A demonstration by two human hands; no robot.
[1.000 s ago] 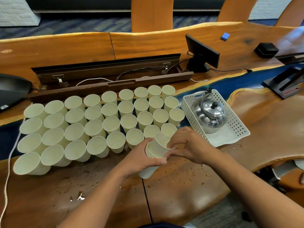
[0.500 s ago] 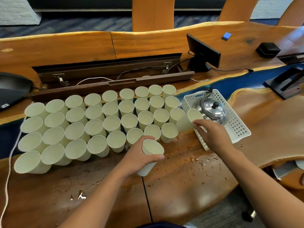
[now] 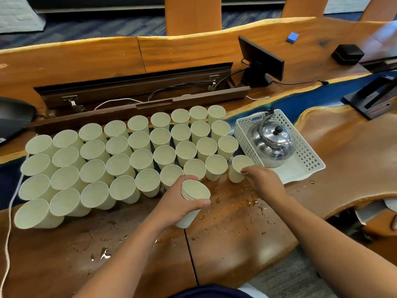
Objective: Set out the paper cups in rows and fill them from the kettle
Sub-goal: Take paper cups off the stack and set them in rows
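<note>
A stack of cups (image 3: 194, 197) is gripped by the left hand (image 3: 178, 203); a single cup (image 3: 238, 168), apparently resting on the tabletop (image 3: 236, 233) beside the basket (image 3: 309, 162), is pinched by the right hand (image 3: 265, 181).

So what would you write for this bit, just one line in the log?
step: setting out cups | left hand: holds cup stack | right hand: placing single cup upright beside white basket | kettle: in basket, untouched

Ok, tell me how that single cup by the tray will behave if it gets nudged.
The cup looks empty and thin-walled, so it is probably very light and would slide or tip easily. The table is wet around it, which may make it skid. The right hand steadies it at the rim; squeezing could dent it.
</note>
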